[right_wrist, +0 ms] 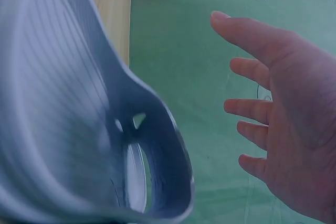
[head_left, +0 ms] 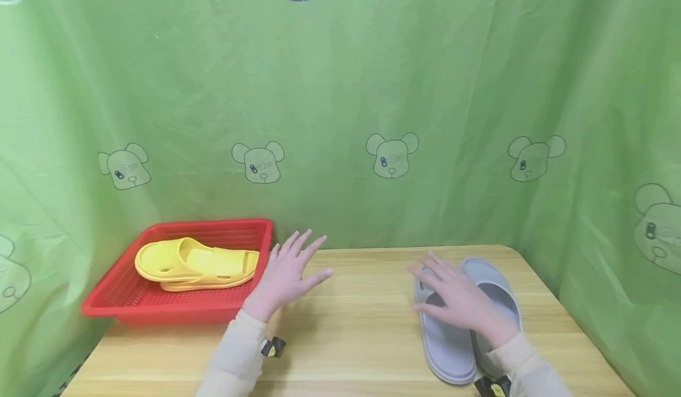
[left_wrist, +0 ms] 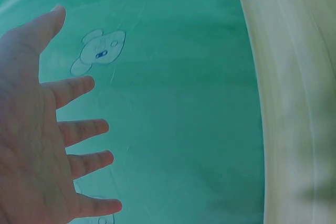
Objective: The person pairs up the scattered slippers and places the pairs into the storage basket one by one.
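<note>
My left hand is raised over the table beside the right end of a red basket, fingers spread and holding nothing. Inside that basket lie yellow slippers, one on top of the other. My right hand hovers above a pair of grey slippers at the table's right side, its fingers apart and its palm bare. Part of the pair is hidden behind that hand and forearm. In the right wrist view a grey slipper looms large on the left, with a gap between it and my fingers.
The wooden table has a rounded far right corner. A green curtain printed with bear heads hangs behind it and along both sides. The basket's left end reaches the table's left edge.
</note>
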`<state>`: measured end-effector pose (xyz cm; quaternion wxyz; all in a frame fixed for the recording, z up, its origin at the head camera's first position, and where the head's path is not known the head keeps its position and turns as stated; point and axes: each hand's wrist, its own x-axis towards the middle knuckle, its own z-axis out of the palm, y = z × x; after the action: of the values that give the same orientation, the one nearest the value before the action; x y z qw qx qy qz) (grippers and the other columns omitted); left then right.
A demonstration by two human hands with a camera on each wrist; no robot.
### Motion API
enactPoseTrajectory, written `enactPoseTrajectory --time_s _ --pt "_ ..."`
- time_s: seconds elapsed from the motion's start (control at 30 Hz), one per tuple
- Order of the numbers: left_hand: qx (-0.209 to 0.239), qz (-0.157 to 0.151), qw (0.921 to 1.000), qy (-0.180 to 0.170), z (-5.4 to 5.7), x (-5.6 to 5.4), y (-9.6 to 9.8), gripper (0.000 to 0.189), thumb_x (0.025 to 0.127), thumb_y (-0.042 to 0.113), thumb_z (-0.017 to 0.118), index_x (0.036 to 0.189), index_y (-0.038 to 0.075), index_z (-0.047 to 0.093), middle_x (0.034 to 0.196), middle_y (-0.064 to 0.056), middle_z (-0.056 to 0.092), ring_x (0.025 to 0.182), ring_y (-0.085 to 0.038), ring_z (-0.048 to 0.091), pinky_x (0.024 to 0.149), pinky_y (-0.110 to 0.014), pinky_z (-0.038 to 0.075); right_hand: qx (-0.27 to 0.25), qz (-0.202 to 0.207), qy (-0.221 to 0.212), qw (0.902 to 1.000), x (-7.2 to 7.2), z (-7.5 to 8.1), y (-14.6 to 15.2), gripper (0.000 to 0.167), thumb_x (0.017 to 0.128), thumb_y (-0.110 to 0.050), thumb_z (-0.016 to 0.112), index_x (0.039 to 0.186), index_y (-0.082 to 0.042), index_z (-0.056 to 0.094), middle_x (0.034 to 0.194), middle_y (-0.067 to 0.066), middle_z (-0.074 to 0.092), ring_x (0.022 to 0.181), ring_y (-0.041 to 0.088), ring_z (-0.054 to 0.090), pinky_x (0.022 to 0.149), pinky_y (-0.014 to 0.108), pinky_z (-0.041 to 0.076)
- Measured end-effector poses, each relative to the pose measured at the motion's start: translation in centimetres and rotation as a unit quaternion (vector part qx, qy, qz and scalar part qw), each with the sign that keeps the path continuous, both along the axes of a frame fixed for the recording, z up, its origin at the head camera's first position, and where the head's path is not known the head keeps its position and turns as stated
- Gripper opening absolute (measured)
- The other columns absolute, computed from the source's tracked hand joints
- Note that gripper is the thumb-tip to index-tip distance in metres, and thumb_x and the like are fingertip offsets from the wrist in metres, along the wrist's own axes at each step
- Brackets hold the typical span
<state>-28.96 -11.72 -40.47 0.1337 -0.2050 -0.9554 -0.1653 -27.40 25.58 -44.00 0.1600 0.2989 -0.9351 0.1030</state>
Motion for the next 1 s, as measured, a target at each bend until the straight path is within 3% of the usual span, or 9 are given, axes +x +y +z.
enactPoseTrajectory --time_s 0.33,0.73,1.0 --pt "-0.019 -0.035 0.9992 -0.009 -0.8 -0.5 2.8 0.075 0.088 0.072 0.045 0.152 0.039 0.027 0.163 -0.001 0.023 0.151 -0.032 0.020 0.115 -0.067 0.019 -0.010 -0.025 -0.017 0.9995 -0.5 0.3 2.2 0.076 0.083 -0.049 0.071 0.148 -0.023 0.042 0.152 0.018 0.040 0.143 0.047 0.027 0.112 0.067 0.023" --pt "-0.033 -0.064 0.9971 -0.025 -2.3 -1.4 6.3 0.076 0.088 0.077 0.035 0.153 0.041 0.022 0.164 -0.002 0.020 0.151 -0.034 0.017 0.115 -0.067 0.018 -0.017 -0.047 0.010 0.9987 -0.9 0.0 4.8 0.073 0.084 -0.051 0.069 0.146 -0.020 0.044 0.147 0.025 0.043 0.136 0.052 0.033 0.108 0.070 0.025" --pt "-0.034 -0.083 0.9954 -0.035 -2.4 -1.5 8.5 0.074 0.090 0.075 0.035 0.153 0.041 0.021 0.164 -0.002 0.019 0.151 -0.034 0.018 0.114 -0.069 0.018 -0.025 -0.084 -0.043 0.9952 -1.2 -0.4 7.1 0.075 0.086 -0.053 0.065 0.146 -0.012 0.043 0.150 0.030 0.034 0.138 0.055 0.027 0.108 0.073 0.019"
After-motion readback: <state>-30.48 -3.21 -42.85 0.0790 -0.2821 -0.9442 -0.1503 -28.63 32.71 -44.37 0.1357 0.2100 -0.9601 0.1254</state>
